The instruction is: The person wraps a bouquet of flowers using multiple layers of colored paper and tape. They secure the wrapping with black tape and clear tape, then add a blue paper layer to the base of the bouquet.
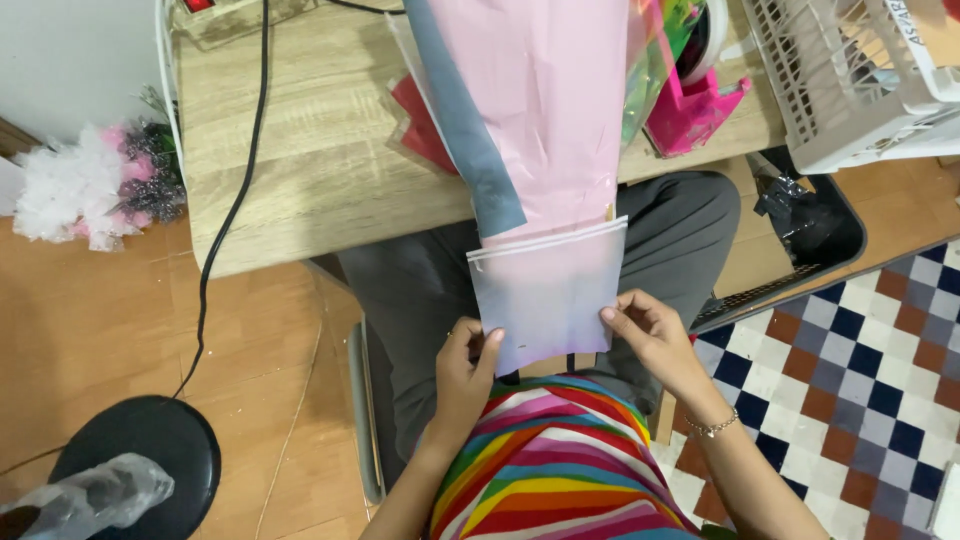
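My left hand [468, 362] and right hand [648, 335] pinched the sheet [545, 300] edges (thin grip); it could slip or crease.

Pink paper [545, 120], rainbow-striped top [560, 465], checkered floor mat [860, 370].

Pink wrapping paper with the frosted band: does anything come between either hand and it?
Nothing visible does. The left hand and right hand each pinch a lower corner of the frosted band wrapped round the pink wrapping paper, fingers directly on it. The wooden table lies under the paper's upper part.
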